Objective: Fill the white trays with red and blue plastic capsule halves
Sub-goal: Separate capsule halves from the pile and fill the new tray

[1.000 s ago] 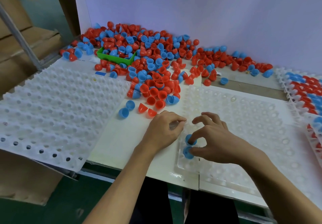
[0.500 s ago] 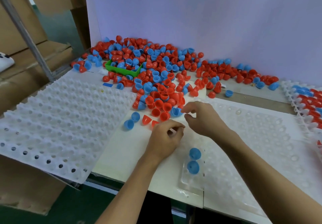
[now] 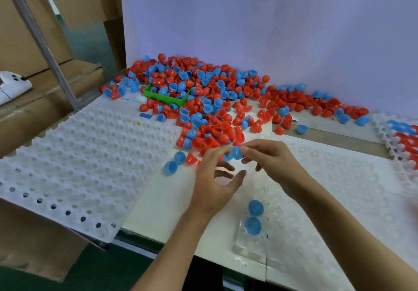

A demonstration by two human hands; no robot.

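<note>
— Blue plastic: the right hand is pinching a blue half between thumb and fingertips, right at the near edge of the pile.
— And the left hand?
— It is hanging just beside it, fingers spread and loose, gripping nothing; its fingertips are nearly touching that half.
— Where are the trays sitting?
— The clear tray is lying under the hands on the right; two blue halves are sitting in its near-left corner, one behind the other. The white tray is lying on the left, holding nothing.
— Anything else?
— A green bin is sitting half buried in the pile, and a filled tray is showing at the far right edge.
</note>
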